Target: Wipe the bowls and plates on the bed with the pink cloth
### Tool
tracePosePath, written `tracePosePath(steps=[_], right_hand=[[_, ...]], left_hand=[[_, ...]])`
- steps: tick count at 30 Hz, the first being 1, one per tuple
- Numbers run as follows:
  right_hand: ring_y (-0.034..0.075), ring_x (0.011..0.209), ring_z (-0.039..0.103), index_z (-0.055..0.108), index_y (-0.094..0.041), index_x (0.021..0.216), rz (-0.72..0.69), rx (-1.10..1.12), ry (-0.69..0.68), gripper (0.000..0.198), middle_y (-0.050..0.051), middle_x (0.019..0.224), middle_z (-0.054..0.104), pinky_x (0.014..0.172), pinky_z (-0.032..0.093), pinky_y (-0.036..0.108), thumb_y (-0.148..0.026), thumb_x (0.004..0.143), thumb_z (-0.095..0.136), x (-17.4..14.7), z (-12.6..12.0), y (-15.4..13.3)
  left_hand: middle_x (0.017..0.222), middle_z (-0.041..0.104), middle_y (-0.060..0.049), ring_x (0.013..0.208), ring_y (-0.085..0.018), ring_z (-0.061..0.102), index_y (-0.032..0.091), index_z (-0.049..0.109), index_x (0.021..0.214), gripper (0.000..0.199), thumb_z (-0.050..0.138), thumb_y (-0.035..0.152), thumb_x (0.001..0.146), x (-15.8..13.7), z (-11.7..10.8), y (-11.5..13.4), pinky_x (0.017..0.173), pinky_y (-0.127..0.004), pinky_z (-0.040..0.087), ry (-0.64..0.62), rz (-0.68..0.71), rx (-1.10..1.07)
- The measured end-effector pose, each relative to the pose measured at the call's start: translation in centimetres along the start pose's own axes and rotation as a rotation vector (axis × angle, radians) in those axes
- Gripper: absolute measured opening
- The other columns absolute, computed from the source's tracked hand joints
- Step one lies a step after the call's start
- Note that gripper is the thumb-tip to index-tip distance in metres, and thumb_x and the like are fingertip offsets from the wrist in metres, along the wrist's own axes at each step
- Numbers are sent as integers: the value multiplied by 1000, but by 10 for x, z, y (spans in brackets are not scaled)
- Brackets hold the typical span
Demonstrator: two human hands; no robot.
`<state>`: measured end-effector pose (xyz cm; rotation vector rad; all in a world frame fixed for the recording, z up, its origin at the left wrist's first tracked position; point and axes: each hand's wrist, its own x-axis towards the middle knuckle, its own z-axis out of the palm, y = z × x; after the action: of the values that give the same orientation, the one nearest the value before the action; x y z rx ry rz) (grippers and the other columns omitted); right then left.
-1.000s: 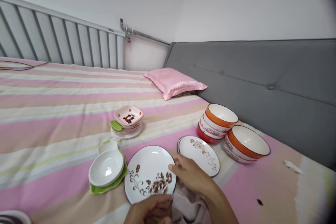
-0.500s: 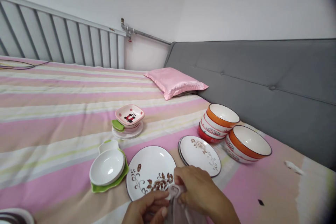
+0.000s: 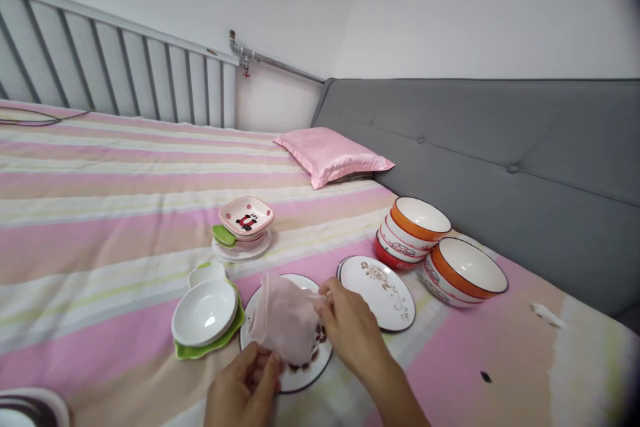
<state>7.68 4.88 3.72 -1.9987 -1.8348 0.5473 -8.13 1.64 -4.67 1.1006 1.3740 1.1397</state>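
A thin pale pink cloth (image 3: 283, 317) is stretched between my two hands, over a white plate (image 3: 320, 380) with brown flowers. My left hand (image 3: 247, 380) pinches its near left edge at the plate's front. The far right edge is between the fingers of my right hand (image 3: 347, 323). Much of the plate is hidden under the cloth. Just right of it lies a second flowered plate (image 3: 373, 290), stacked on at least one other. To the left, a white bowl (image 3: 205, 313) sits in a green leaf-shaped dish (image 3: 195, 350).
Behind stands a pile with a pink square dish (image 3: 247, 217) on small plates. At the right are stacked orange-rimmed bowls (image 3: 420, 230) and another bowl stack (image 3: 465, 280). A pink pillow (image 3: 335, 153) lies by the grey headboard (image 3: 475, 127). Dishes (image 3: 50, 407) show at lower left.
The cloth has gone from a bunched fold near the front to spread out over the plate. My left hand shifted left, and my right hand slightly left.
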Motion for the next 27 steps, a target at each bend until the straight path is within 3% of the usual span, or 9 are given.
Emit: tracePosePath(steps=[3,6,11,16,19,27], right_hand=[[25,100,56,53,-17,113,-15,-80,93,29,9,105,61,81,42,35,-17,85,46,1,21,-11],[24,114,48,49,-19,123,-139,-34,118,38,9,118,56,95,39,38,-18,86,45,-10,26,-23],[22,136,27,44,-32,132,-395,8,-104,47,1,145,36,111,23,43,-17,88,38,-21,37,-28],[24,141,13,38,-28,138,-478,-35,-306,47,1,151,25,114,13,47,-20,92,32,-7,53,-13],[22,142,2,27,-31,143,-541,-66,-359,47,-2,154,13,115,8,46,-30,96,29,1,57,-6],[23,142,5,26,-33,143,-446,-204,-153,47,-3,154,14,114,9,46,-35,96,28,6,74,-6]], left_hand=[[65,65,-5,60,-17,57,14,65,85,41,60,52,71,2,-2,-2,56,-25,44,-66,-4,17],[65,64,-5,59,-16,56,13,64,85,41,58,51,73,0,0,3,55,-24,42,-56,1,24],[67,67,-5,60,-19,60,15,65,81,37,57,49,69,-6,2,14,57,-26,44,-6,-30,46],[62,65,-1,57,-17,58,20,65,74,26,52,44,71,-11,0,18,59,-26,41,275,-37,293],[59,64,1,56,-17,57,22,63,71,23,52,43,72,-11,0,19,58,-26,39,295,-69,396],[50,56,2,51,-17,53,22,58,64,16,53,35,72,-15,3,22,56,-26,35,307,-41,450]])
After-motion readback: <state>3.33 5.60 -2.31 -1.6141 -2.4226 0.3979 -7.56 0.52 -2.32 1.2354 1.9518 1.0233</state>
